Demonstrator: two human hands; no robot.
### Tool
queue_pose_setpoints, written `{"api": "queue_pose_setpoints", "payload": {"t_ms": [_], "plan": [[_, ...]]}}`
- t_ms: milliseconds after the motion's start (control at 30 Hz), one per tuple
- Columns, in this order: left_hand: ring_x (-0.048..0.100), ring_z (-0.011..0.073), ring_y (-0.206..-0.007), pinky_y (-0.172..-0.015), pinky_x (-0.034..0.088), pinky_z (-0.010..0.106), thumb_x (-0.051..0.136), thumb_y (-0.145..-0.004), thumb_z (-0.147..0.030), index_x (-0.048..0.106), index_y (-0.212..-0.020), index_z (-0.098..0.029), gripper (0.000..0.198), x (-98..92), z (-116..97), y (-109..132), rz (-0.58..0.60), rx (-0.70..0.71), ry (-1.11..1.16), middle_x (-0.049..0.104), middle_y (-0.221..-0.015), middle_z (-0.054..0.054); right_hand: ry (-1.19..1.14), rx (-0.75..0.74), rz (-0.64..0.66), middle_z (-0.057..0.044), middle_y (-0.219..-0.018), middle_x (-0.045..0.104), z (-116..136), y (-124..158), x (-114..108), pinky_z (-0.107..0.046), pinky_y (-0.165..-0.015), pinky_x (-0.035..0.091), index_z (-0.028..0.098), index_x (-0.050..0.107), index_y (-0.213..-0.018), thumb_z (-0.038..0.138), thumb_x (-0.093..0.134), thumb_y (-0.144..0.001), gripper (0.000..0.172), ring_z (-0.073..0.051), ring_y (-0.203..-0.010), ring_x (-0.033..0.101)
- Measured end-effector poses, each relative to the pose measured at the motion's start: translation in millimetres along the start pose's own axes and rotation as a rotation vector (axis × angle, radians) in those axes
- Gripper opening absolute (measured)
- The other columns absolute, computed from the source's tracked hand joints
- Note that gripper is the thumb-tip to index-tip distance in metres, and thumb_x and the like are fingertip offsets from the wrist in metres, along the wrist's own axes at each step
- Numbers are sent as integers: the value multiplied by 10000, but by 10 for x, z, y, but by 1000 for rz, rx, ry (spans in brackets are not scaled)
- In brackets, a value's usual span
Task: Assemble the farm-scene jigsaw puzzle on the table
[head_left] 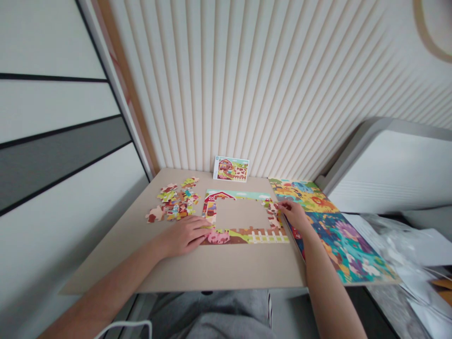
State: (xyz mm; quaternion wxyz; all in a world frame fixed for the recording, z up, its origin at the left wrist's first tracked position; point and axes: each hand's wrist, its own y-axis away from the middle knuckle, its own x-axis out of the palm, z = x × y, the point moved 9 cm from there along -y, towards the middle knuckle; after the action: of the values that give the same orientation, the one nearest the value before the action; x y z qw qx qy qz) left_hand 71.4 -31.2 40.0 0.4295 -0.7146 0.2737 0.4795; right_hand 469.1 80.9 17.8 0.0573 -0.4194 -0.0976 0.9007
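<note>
A farm jigsaw frame (243,234) lies on the beige table (219,268), its border joined and its middle bare. My left hand (185,234) rests flat on the table at the frame's lower left corner, fingers stretched out. My right hand (294,214) sits at the frame's right edge, fingertips pressed on a puzzle piece (272,207) there. A heap of loose pieces (174,202) lies left of the frame.
A small picture card (230,169) leans against the ribbed wall at the back. Two finished colourful puzzles (328,226) lie to the right, overhanging the table edge. A white box (391,169) and plastic wrappers (406,254) are further right.
</note>
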Motion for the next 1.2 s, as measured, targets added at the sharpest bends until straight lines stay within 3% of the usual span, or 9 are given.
{"api": "queue_pose_setpoints", "payload": {"t_ms": [233,533,900,1200], "plan": [[576,229,-1215,-1095,445,435,483,-997,-217,624,-1303,-254,338,33,18,3,32,-15,-7,646,-1303,71,32,-27,8,-78,-829,747,-10,-28,57,-320,-671,450,179,763,-937,481,581,-865,359,-231,-731,637],[588,223,-1207,-1092,451,424,504,-984,-207,632,-1293,-266,340,9,26,8,-5,-11,24,658,-1283,66,-118,-23,99,-64,-818,742,22,-9,91,-301,-678,470,161,749,-908,495,565,-861,385,-214,-731,637],[577,220,-1223,-1103,436,425,493,-991,-216,639,-1270,-265,319,42,38,5,24,-25,6,648,-1303,58,93,-14,97,-62,-801,736,62,13,180,-306,-691,456,189,739,-920,363,559,-872,255,-218,-725,641],[578,217,-1225,-1112,433,414,496,-989,-227,643,-1280,-265,328,59,57,16,32,-27,18,649,-1306,62,191,-50,93,-71,-908,752,64,-21,230,-303,-737,451,206,736,-953,291,550,-916,207,-230,-829,665]]}}
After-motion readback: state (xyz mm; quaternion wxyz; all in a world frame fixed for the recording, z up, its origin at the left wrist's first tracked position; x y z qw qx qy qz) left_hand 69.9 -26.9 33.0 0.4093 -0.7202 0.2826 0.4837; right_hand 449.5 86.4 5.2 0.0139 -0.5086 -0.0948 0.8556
